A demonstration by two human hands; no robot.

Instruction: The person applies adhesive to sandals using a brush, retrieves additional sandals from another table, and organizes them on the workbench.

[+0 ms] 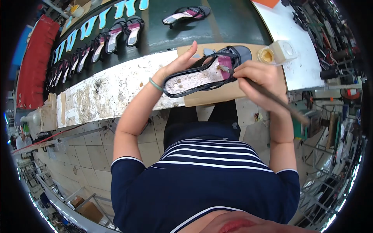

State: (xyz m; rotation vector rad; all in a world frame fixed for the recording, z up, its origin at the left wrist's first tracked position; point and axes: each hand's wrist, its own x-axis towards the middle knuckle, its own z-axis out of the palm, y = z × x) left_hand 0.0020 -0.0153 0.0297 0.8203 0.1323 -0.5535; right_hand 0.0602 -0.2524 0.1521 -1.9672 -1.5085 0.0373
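Observation:
A black strappy sandal (194,80) lies tilted over the bench's front edge, its footbed speckled pale with a purple patch toward one end. My left hand (182,63) supports it from behind and below; the thumb points up and the other fingers are mostly hidden by the sandal. In my right hand (258,77) is a long-handled brush (272,95), gripped near its bristle end. Its tip touches the purple part of the footbed, between the straps. A small open jar of yellowish paste (266,55) stands just beyond my right hand.
Cardboard (190,100) lies beneath the work on a stained white bench (116,87). Beyond, a dark green surface (163,37) carries a row of sandals (114,36), pale blue insoles (88,27) and a lone sandal (186,15). A clear box (285,50) sits at right.

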